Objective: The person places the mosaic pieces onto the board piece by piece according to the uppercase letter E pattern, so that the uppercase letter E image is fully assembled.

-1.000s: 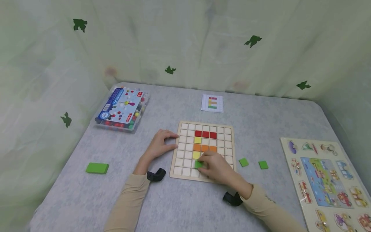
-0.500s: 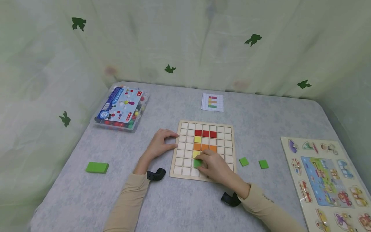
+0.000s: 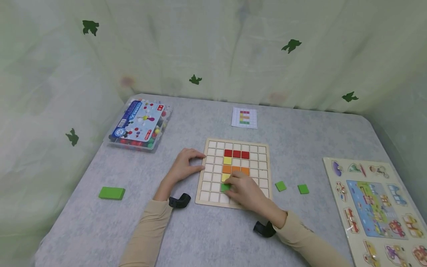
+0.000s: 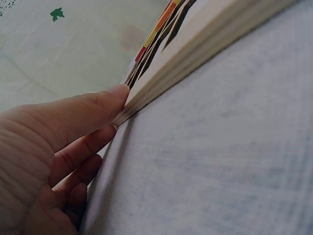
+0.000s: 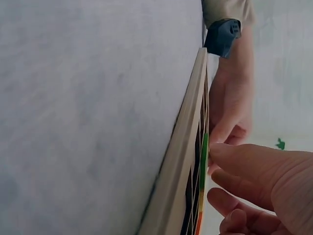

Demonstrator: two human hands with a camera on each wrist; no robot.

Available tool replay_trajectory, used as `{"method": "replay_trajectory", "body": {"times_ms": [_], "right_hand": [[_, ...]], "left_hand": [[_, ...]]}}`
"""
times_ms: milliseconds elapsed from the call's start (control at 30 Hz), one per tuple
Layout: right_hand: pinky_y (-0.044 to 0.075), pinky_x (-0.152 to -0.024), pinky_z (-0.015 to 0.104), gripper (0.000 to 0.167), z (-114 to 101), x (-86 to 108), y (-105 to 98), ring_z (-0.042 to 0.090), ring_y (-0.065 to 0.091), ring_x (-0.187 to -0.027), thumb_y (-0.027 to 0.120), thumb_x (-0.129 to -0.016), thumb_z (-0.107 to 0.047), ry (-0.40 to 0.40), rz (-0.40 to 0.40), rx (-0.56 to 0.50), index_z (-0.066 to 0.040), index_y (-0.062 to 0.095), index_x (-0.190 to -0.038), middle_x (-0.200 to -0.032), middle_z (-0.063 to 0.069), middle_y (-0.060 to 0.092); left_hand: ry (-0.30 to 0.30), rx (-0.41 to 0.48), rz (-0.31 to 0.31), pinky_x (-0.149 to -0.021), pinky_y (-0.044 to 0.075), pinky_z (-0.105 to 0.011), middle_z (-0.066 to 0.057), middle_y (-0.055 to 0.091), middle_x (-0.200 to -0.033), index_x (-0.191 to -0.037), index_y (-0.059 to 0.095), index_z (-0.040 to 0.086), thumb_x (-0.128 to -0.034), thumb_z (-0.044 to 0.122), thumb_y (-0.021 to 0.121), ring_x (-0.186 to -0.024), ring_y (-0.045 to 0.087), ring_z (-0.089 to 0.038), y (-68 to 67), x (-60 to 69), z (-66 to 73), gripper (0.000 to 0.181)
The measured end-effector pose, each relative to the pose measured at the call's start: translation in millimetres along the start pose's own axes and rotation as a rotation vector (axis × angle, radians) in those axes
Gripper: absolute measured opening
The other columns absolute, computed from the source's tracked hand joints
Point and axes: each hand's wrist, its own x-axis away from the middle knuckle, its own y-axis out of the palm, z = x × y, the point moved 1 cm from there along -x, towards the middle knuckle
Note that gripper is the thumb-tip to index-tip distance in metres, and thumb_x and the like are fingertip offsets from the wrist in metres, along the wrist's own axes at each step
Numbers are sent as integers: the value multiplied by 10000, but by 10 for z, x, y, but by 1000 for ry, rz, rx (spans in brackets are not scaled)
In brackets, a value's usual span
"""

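Note:
In the head view my left hand [image 3: 184, 164] touches the left edge of a wooden grid board [image 3: 210, 198], thumb and finger apart. The left wrist view shows its thumb against the board's edge [image 4: 161, 83]. At the lower middle of the board, the curled thumb and forefinger of my right hand [image 3: 247, 191] hold a green square tile [image 3: 225, 187], partly covered by the fingers. The tile lies flat at a cell just below a yellow tile [image 3: 225, 177]. Red tiles [image 3: 236, 153], another yellow tile [image 3: 227, 160] and orange tiles [image 3: 227, 169] sit in cells above.
Two loose green tiles [image 3: 281, 186] lie right of the board. Behind it is a pattern card [image 3: 245, 118]. A green block [image 3: 111, 193] and a clear plastic box [image 3: 139, 124] of coloured parts stand left. A picture peg puzzle [image 3: 377, 211] lies at the right.
My right hand has shifted slightly left, and the green tile has moved a little left with it on the board. The left hand keeps its place at the board's edge.

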Motion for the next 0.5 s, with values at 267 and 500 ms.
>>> {"method": "replay_trajectory", "body": {"times_ms": [267, 500], "right_hand": [[520, -732, 244, 190, 121, 97, -80, 135, 611, -855, 700, -756, -11, -32, 81, -31, -63, 729, -937, -945, 26, 678], [535, -735, 275, 194, 303, 251, -159, 165, 640, -886, 710, -747, 14, 28, 143, -50, -42, 719, -932, -956, 47, 687]], "left_hand": [[-14, -3, -9, -900, 392, -396, -96, 685, -1076, -1076, 694, 81, -760, 179, 767, -1006, 533, -234, -8, -1, 1, 339], [-23, -5, -14, -906, 392, -401, -93, 683, -1082, -1088, 690, 83, -764, 173, 764, -1016, 527, -231, 3, 0, -7, 344]]}}
